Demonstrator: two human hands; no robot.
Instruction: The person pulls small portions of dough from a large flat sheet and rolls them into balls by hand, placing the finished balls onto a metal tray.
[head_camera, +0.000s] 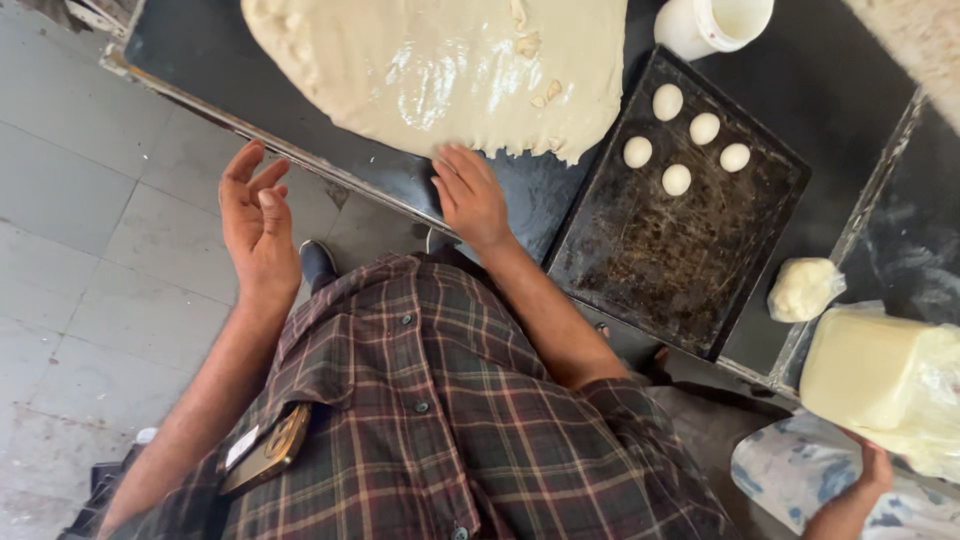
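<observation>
While the flat right hand (470, 195) presses the near edge of the dough sheet (440, 70) by the tabletop's (190, 50) front edge, the left hand (255, 215) hangs open, empty; the sheet looks soft, oily, easily torn, best lifted along its edge.

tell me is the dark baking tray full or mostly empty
Mostly empty: the tray holds five dough balls near its far end; the rest is bare.

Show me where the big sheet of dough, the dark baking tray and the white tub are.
big sheet of dough (440, 70), head view, on its glossy middle.
dark baking tray (670, 260), head view, on its bare floor below the dough balls.
white tub (700, 30), head view, on its side wall.
</observation>
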